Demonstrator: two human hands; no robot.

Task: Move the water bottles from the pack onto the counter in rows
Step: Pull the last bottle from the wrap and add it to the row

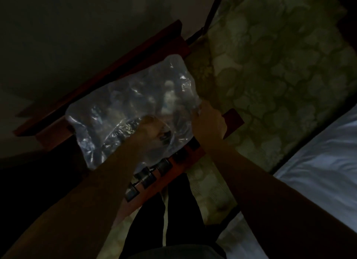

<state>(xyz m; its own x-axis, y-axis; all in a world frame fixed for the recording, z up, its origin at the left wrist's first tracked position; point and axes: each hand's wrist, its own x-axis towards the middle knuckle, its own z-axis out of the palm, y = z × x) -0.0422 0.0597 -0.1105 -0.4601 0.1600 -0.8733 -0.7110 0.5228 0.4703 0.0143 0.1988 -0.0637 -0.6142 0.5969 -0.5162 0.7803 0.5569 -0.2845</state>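
Observation:
The scene is dim. A pack of water bottles in clear shrink wrap lies on a reddish wooden counter. My left hand reaches into a torn opening in the wrap, its fingers closed around something inside that I cannot make out. My right hand grips the wrap at the pack's right edge. A short row of bottles stands on the counter's near edge, just below the pack and beside my left forearm. Bottles inside the wrap show only as blurred shapes.
A patterned green carpet covers the floor to the right. A bed with white sheets lies at the lower right. A pale wall rises behind the counter. My dark trousers show below.

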